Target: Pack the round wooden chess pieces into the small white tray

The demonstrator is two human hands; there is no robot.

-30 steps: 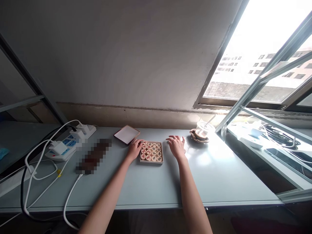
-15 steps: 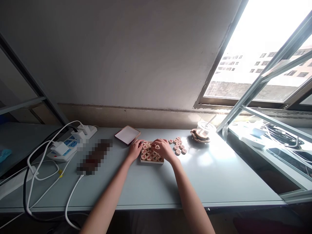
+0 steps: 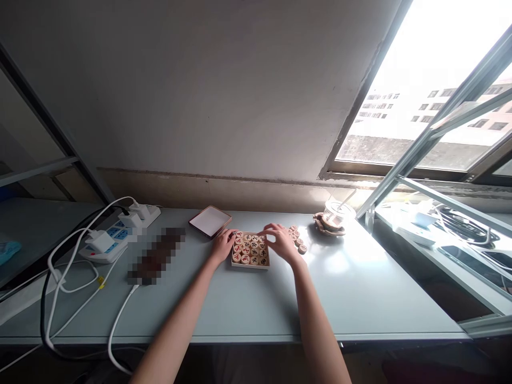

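A shallow open box [image 3: 250, 266] lies on the desk, with round wooden Chinese chess pieces [image 3: 245, 251] in rows inside it. Some characters are red, others black. My left hand [image 3: 223, 247] grips the box's left side, its fingertips at the far left corner. At the far right corner is my right hand [image 3: 280, 242], fingers curved and thumb apart, with nothing visible between them. Several loose chess pieces [image 3: 303, 249] lie just right of that hand, which partly hides them.
Behind the box to the left lies its lid [image 3: 209, 221], white inside up. A lidded cup [image 3: 336, 209] with a straw stands on a brown holder [image 3: 328, 225] at the back right. A power strip [image 3: 120, 233] and cables take up the left side, near a blurred-out object [image 3: 157, 256].
My right hand has moved right, from over the pieces to the box's right edge, uncovering the far right rows, which now look filled. My left hand stays at the box.
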